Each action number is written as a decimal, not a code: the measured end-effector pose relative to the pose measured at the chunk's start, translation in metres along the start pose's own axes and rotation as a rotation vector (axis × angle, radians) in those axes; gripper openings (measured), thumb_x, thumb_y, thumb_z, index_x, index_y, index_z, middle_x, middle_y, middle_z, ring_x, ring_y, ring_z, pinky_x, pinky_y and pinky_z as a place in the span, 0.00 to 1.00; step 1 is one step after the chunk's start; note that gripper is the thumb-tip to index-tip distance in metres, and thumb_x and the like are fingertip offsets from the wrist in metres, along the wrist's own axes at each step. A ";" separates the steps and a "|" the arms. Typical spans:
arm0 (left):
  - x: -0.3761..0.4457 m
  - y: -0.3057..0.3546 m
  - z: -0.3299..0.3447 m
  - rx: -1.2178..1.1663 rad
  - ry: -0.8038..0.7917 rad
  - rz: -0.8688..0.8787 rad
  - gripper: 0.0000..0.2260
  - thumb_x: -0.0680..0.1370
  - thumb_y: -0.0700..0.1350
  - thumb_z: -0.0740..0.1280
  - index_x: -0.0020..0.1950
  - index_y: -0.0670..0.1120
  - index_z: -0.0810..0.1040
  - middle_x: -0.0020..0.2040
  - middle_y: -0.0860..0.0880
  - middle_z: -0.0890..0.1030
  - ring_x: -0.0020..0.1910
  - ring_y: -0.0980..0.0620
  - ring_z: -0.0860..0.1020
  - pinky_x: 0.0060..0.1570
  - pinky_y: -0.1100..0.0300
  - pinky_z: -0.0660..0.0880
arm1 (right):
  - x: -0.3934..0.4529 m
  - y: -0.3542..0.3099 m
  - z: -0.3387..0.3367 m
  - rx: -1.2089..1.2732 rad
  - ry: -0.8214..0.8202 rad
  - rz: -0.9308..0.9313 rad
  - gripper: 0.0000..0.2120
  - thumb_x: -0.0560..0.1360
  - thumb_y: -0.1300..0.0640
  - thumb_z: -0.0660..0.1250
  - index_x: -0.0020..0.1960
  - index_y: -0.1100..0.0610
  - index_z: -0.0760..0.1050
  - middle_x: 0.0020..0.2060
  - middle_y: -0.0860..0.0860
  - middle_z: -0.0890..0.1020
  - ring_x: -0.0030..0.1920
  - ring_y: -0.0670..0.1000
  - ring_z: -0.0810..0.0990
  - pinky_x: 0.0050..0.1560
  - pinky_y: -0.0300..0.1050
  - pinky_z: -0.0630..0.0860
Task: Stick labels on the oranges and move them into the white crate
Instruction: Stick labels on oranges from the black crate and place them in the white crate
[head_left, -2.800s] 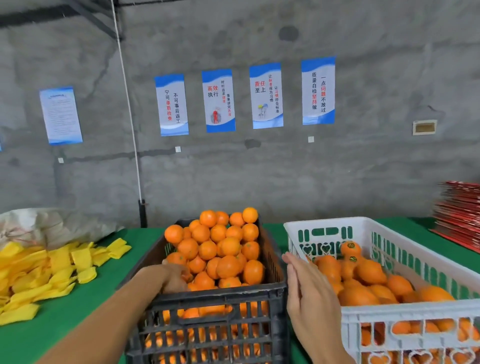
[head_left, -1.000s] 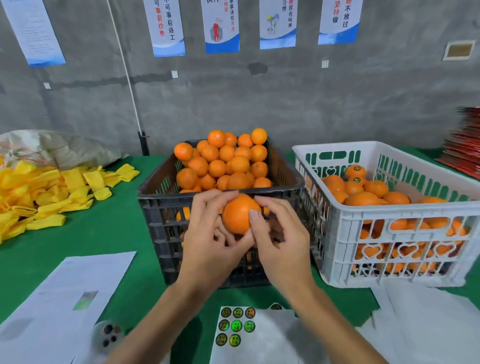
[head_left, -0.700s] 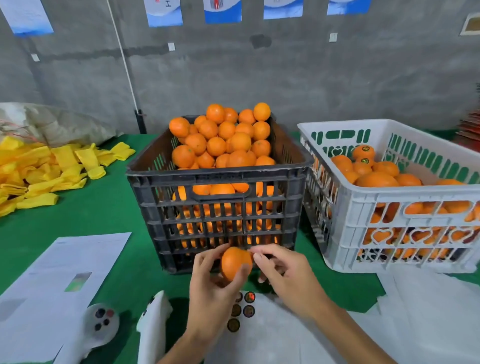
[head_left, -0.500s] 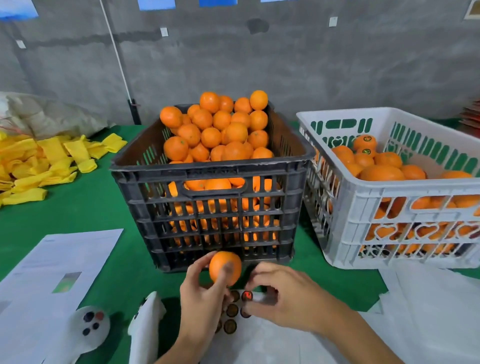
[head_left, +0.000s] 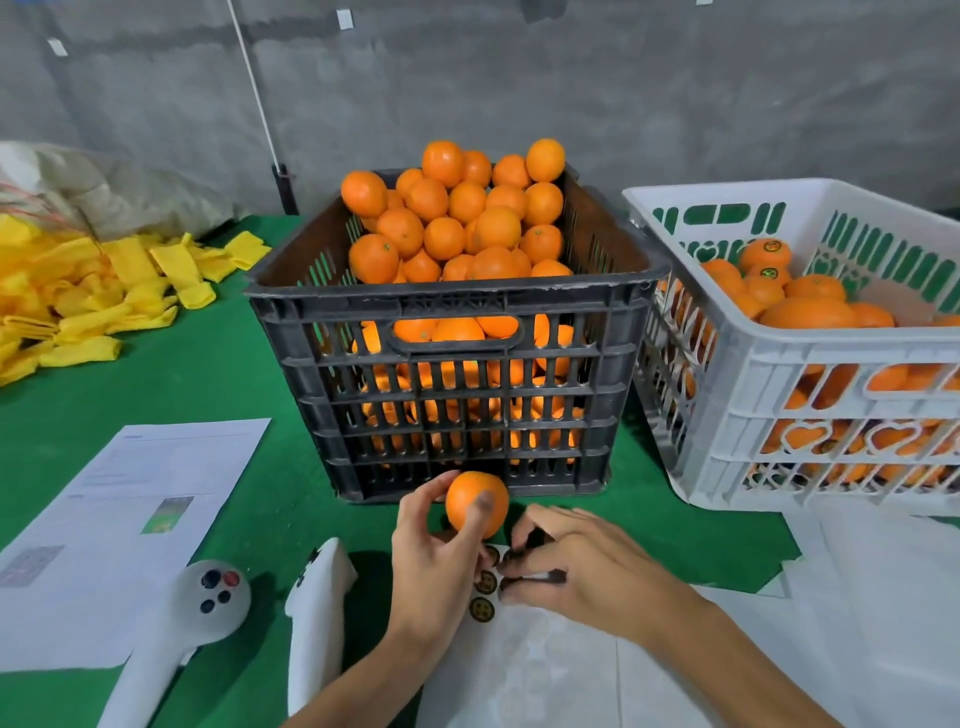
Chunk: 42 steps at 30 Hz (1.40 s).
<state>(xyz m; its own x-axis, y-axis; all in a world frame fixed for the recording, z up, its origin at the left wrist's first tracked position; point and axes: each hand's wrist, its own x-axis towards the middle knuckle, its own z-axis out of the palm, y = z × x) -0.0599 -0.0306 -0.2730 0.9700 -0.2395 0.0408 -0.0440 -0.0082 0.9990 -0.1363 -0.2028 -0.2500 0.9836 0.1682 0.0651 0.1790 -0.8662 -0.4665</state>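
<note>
My left hand (head_left: 431, 561) grips a single orange (head_left: 470, 501) just in front of the black crate (head_left: 457, 322), which is heaped with unlabelled oranges (head_left: 457, 218). Right beside it, my right hand (head_left: 576, 561) reaches down with curled fingers onto the white label sheet (head_left: 524, 665), its fingertips at the round dark labels (head_left: 481, 608). Whether a label is pinched is hidden by the fingers. The white crate (head_left: 810, 374) stands to the right and holds labelled oranges (head_left: 766, 254).
A pile of yellow sleeves (head_left: 78, 296) lies at the far left on the green table (head_left: 171, 374). A printed paper (head_left: 130, 519) and two white controllers (head_left: 192, 623) lie near the front left. White sheets (head_left: 872, 597) cover the front right.
Both hands brought the orange from the black crate's top down to the table front. My right hand left the orange and moved onto the label sheet. The view tilted downward.
</note>
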 end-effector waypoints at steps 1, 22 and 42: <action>0.000 0.000 0.000 0.000 0.001 -0.001 0.14 0.78 0.51 0.74 0.63 0.61 0.78 0.56 0.32 0.80 0.36 0.45 0.84 0.34 0.64 0.77 | 0.000 0.000 0.000 -0.028 0.005 -0.009 0.17 0.77 0.34 0.66 0.58 0.41 0.85 0.55 0.37 0.72 0.54 0.40 0.71 0.56 0.42 0.71; -0.005 0.001 0.001 0.007 -0.023 0.015 0.24 0.67 0.64 0.77 0.60 0.61 0.77 0.60 0.48 0.80 0.43 0.45 0.86 0.41 0.53 0.84 | 0.005 0.006 0.008 -0.037 0.122 0.086 0.14 0.81 0.41 0.66 0.62 0.45 0.83 0.47 0.39 0.72 0.51 0.45 0.70 0.55 0.45 0.69; -0.003 -0.002 0.001 -0.081 -0.024 0.000 0.14 0.77 0.49 0.76 0.59 0.58 0.76 0.45 0.43 0.86 0.32 0.42 0.85 0.31 0.55 0.82 | 0.009 0.005 0.006 -0.066 0.057 0.027 0.17 0.79 0.37 0.66 0.60 0.45 0.84 0.52 0.42 0.76 0.52 0.46 0.73 0.54 0.42 0.70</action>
<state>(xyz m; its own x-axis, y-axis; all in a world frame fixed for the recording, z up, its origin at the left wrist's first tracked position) -0.0629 -0.0310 -0.2747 0.9640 -0.2628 0.0413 -0.0237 0.0699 0.9973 -0.1270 -0.2030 -0.2570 0.9873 0.1193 0.1048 0.1521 -0.8994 -0.4098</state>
